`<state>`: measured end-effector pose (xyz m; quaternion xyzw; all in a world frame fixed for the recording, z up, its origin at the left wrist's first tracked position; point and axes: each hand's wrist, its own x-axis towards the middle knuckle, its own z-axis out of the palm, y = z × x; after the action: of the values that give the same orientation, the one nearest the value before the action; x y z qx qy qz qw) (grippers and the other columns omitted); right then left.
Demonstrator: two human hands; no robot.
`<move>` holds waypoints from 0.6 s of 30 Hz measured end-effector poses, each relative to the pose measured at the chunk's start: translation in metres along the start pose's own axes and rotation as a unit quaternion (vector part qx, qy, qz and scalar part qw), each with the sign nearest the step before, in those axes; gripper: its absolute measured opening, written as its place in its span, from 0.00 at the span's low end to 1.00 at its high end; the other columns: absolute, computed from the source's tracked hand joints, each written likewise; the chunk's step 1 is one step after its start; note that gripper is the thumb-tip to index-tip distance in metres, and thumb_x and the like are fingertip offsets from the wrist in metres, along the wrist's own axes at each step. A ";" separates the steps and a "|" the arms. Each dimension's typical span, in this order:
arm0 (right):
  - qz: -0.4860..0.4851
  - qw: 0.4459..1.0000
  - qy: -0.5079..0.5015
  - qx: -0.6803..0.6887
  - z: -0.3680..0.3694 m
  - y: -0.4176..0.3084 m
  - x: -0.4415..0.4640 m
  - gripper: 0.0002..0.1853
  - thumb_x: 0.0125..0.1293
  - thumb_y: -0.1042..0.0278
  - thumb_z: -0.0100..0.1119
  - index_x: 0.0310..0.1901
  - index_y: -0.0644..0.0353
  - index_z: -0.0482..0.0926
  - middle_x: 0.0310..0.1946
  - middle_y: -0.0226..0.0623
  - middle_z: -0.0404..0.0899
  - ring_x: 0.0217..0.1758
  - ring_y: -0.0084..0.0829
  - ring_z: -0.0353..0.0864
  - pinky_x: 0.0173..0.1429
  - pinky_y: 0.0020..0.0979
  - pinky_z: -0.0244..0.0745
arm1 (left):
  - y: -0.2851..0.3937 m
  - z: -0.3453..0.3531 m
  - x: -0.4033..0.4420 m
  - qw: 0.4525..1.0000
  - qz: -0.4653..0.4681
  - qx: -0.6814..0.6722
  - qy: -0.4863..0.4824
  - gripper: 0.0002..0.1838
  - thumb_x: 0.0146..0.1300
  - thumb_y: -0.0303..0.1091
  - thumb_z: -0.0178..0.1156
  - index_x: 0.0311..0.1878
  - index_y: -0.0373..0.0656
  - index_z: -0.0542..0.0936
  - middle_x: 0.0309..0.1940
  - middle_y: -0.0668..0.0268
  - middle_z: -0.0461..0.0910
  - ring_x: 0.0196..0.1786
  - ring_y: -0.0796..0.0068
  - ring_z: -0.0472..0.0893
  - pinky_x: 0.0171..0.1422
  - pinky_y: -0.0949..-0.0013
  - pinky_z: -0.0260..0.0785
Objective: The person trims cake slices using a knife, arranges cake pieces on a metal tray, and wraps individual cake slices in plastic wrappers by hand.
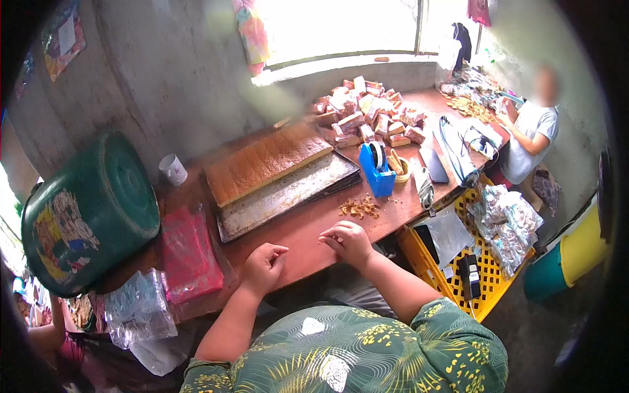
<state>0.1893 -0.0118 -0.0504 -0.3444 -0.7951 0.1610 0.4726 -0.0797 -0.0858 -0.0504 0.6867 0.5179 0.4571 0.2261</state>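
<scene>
My left hand [263,267] is over the front edge of the reddish table [295,245], its fingers curled together; whatever may be between them is too small to make out. To its right, my right hand [347,241] hovers near the table edge with thumb and fingers bent and slightly apart, nothing visible in it. Brown crumbs [360,207] lie just beyond my right hand. Behind them stands a blue tape dispenser [377,175]. A large slab of brown cake [268,164] lies on dark metal trays [288,196] beyond my left hand.
Wrapped bars [373,108] are heaped near the window. A green tub [92,213], white cup [173,169] and pink plastic bags [190,254] are at the left. At right are a phone [434,165], a yellow crate [419,252] and a seated person [534,134].
</scene>
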 end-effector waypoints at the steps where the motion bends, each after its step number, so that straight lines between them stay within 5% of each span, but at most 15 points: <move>1: 0.001 1.000 0.000 -0.002 0.000 -0.001 0.000 0.09 0.64 0.60 0.75 0.35 0.56 0.89 0.30 0.37 0.86 0.32 0.38 0.85 0.40 0.38 0.82 | 0.001 0.000 0.000 1.000 -0.015 -0.002 -0.004 0.07 0.66 0.24 0.67 0.46 0.40 0.87 0.37 0.62 0.86 0.37 0.72 0.85 0.43 0.69 0.78; 18: 0.040 0.999 -0.017 -0.029 0.001 -0.009 0.001 0.08 0.64 0.60 0.75 0.34 0.54 0.88 0.29 0.36 0.86 0.31 0.36 0.86 0.38 0.37 0.82 | -0.005 -0.001 0.000 0.999 -0.010 -0.034 -0.018 0.06 0.68 0.27 0.68 0.46 0.40 0.87 0.37 0.62 0.85 0.36 0.73 0.84 0.41 0.70 0.77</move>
<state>0.1842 -0.0177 -0.0449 -0.3863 -0.7931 0.1627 0.4419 -0.0833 -0.0840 -0.0533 0.6818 0.5044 0.4597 0.2634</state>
